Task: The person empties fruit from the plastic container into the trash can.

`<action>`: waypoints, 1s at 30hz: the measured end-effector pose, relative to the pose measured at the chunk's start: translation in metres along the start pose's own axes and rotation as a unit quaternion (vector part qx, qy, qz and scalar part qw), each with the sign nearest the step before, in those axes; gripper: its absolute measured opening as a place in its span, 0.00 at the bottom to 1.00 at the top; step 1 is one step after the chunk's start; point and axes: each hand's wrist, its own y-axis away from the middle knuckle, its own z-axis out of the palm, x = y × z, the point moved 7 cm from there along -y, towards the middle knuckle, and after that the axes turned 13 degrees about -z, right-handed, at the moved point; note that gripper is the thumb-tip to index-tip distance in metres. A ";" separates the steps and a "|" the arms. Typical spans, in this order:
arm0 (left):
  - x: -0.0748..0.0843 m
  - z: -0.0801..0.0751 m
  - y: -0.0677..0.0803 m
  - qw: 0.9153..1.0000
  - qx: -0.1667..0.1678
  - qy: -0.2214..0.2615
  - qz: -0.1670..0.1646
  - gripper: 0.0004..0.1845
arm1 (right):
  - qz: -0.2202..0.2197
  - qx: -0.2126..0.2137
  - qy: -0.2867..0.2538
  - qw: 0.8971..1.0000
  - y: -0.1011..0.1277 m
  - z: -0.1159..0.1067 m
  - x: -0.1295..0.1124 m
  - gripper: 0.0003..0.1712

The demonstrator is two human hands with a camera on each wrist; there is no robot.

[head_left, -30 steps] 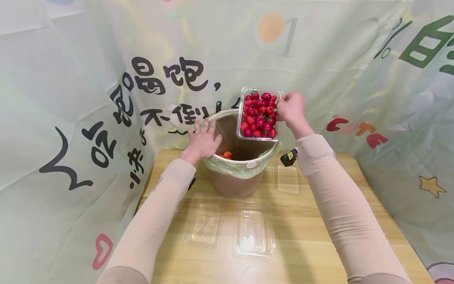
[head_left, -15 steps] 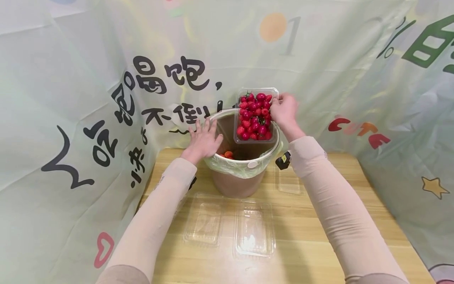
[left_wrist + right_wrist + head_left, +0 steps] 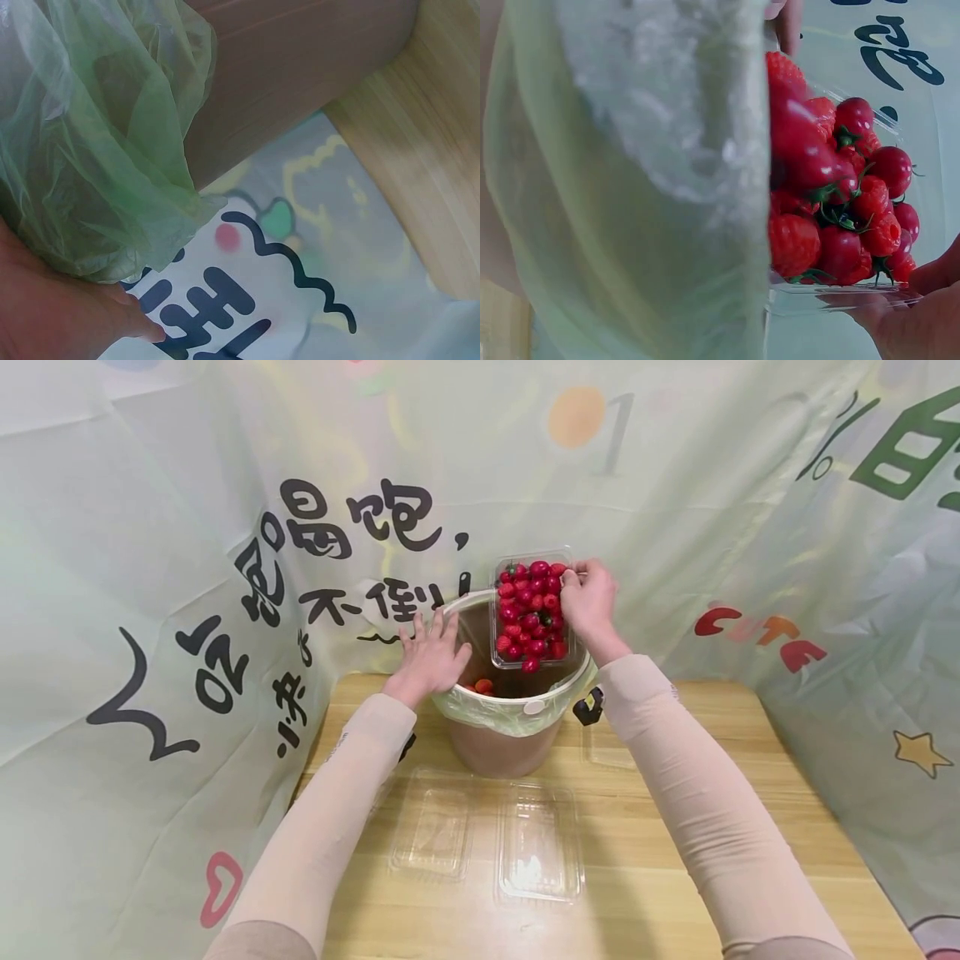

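While the left hand rests flat-fingered on the bin rim at nine o'clock, the right hand (pinching the berry tray) has tilted it further; fruit begins spilling.

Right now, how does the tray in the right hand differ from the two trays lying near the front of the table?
The held tray is full of red fruit; the two front trays are empty. The held tray is tilted over the bin, gripped by the right hand; the front trays lie flat on the table, untouched. All three are clear plastic.
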 end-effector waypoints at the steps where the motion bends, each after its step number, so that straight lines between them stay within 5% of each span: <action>1: 0.000 0.000 0.000 1.000 -0.001 -0.001 -0.001 0.39 | -0.003 0.002 0.000 1.000 0.000 0.001 0.000 0.17; 30: 0.000 0.001 0.000 1.000 -0.005 -0.001 -0.001 0.40 | -0.022 0.022 -0.006 1.000 0.002 0.000 -0.002 0.17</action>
